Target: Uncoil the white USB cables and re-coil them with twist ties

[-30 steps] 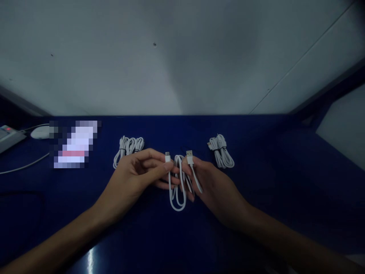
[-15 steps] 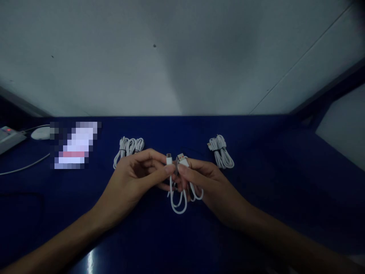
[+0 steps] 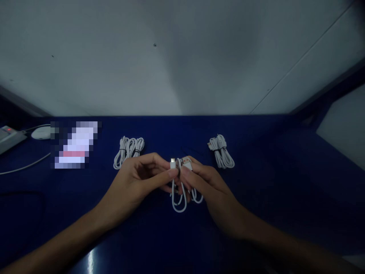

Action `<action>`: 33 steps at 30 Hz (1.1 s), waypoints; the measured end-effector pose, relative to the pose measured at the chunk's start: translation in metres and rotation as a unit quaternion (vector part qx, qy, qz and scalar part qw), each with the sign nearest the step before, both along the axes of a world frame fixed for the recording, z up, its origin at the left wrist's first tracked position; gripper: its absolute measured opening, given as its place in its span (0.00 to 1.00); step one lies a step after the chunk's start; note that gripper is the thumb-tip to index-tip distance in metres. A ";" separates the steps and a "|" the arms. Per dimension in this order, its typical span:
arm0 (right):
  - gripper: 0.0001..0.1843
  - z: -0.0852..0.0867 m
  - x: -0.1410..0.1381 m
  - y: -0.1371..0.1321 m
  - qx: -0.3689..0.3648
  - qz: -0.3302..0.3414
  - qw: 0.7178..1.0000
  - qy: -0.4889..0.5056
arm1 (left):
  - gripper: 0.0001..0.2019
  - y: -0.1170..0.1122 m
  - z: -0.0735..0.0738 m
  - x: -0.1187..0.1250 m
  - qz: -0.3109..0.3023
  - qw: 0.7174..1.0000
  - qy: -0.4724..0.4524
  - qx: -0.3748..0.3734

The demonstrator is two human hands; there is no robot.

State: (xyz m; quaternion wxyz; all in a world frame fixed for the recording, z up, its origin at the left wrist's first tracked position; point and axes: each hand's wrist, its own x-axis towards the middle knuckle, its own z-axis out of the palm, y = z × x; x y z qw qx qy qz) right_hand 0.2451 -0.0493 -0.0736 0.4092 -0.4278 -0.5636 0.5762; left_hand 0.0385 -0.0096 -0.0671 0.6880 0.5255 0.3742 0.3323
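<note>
Operating from a distance, I see the fingers of both hands closed narrow, in a pinch. The left hand (image 3: 145, 179) holds a small white connector with a metal tip (image 3: 173, 163); the right hand (image 3: 212, 186) holds a wider white plug with orange marks (image 3: 187, 163). I judge that both belong to one coiled white cable (image 3: 179, 211), whose loops hang below the fingers, over the middle of the glossy blue surface (image 3: 176, 243). Probably the pinch keeps these loops from springing open. Toward the far edge lie white cable bundles with black ties (image 3: 129, 146) on the left and a similar tied bundle (image 3: 221, 152) on the right, maybe placed aside to leave room for the hands. Near the far left corner is a bright rectangle, blurred (image 3: 75, 146), beside a rounded white device (image 3: 41, 133).
</note>
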 end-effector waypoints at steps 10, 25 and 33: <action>0.24 0.002 0.002 -0.002 0.009 0.007 0.999 -0.041 | 0.05 0.002 -0.003 0.000 0.001 1.000 -0.007 -0.021; 0.26 0.003 0.001 -0.005 -0.025 -0.025 0.997 -0.067 | 0.04 -0.001 -0.001 0.002 0.057 0.998 0.018 0.009; 0.26 0.001 0.002 -0.002 -0.004 -0.022 0.997 -0.070 | 0.06 -0.001 0.008 0.003 0.036 0.995 0.062 0.074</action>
